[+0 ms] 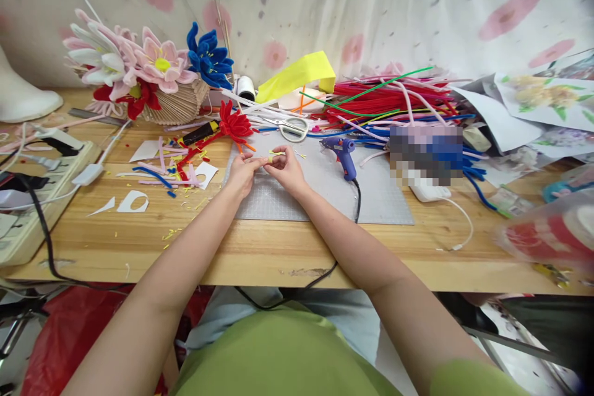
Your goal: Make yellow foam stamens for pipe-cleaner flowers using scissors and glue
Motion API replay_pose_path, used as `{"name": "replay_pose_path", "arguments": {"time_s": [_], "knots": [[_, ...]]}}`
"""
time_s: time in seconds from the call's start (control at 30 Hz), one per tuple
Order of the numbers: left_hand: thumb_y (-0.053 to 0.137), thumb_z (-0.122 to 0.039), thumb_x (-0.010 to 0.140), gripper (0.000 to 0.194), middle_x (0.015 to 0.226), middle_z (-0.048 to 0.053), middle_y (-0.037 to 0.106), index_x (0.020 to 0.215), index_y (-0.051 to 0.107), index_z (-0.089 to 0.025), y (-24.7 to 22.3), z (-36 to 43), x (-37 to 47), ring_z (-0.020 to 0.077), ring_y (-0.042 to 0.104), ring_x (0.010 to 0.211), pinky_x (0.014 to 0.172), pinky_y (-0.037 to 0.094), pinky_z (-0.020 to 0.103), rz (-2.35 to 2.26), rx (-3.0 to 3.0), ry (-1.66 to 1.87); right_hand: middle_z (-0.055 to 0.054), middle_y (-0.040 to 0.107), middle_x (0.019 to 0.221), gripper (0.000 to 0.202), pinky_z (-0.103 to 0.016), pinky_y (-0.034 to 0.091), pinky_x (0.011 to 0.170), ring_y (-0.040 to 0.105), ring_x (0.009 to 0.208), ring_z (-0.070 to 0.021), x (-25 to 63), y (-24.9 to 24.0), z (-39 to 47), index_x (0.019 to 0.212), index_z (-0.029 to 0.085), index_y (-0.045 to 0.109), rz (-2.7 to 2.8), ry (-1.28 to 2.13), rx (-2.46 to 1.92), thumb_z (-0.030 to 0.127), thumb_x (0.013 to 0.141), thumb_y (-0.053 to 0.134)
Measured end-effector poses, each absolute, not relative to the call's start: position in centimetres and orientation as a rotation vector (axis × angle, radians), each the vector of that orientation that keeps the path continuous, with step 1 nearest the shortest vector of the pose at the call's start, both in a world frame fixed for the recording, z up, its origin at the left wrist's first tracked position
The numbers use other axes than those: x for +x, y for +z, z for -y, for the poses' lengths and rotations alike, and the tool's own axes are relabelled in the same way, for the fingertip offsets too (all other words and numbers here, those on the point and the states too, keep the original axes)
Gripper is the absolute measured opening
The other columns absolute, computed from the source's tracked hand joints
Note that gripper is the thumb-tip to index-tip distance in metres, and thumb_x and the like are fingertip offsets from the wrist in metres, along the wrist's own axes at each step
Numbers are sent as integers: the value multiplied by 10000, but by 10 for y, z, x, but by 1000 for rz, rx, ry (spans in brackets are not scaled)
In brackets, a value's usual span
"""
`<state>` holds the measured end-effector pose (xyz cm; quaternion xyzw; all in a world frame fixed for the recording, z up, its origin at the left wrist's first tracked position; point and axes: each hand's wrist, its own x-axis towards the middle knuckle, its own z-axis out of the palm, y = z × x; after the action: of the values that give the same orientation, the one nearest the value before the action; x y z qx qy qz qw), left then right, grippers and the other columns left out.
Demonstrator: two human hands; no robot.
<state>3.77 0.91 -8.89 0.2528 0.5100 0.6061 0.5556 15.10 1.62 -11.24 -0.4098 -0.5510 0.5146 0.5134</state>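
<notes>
My left hand (243, 172) and my right hand (286, 170) meet over the left part of a grey cutting mat (375, 204). Between their fingertips is a small yellow piece (270, 159), pinched from both sides; its exact shape is too small to tell. Thin yellow strands (301, 154) show just beyond my right fingers. A red fuzzy flower (234, 124) lies just behind my left hand. Silver scissors (293, 129) rest at the back of the mat, and a blue glue gun (342, 154) lies to the right of my right hand.
Fuzzy flowers in a woven holder (174, 102) stand at the back left. A power strip (46, 198) is at the left edge. Pipe cleaners (390, 99) are heaped behind the mat. Cut paper (133, 202) and scraps lie left; a black cord (357, 198) crosses the front edge.
</notes>
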Motion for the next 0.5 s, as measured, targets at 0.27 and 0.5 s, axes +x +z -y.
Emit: {"name": "replay_pose_path", "arguments": {"time_s": [0.27, 0.5], "knots": [[731, -42, 517, 426, 543, -86, 507, 778, 421, -175, -91, -3, 44, 77, 509, 550, 681, 391, 259, -1244, 553, 1467, 78, 593, 671, 431, -254, 440, 654, 578, 613, -97, 151, -116, -14, 928, 230, 396, 1304, 1275, -1027, 283, 611, 683], [722, -78, 478, 449, 573, -77, 554, 792, 421, -188, -96, 0, 48, 91, 545, 574, 713, 387, 256, -1252, 624, 1555, 85, 600, 634, 440, -259, 449, 626, 573, 572, -99, 154, -115, -13, 887, 229, 384, 1205, 1402, -1039, 258, 570, 688]]}}
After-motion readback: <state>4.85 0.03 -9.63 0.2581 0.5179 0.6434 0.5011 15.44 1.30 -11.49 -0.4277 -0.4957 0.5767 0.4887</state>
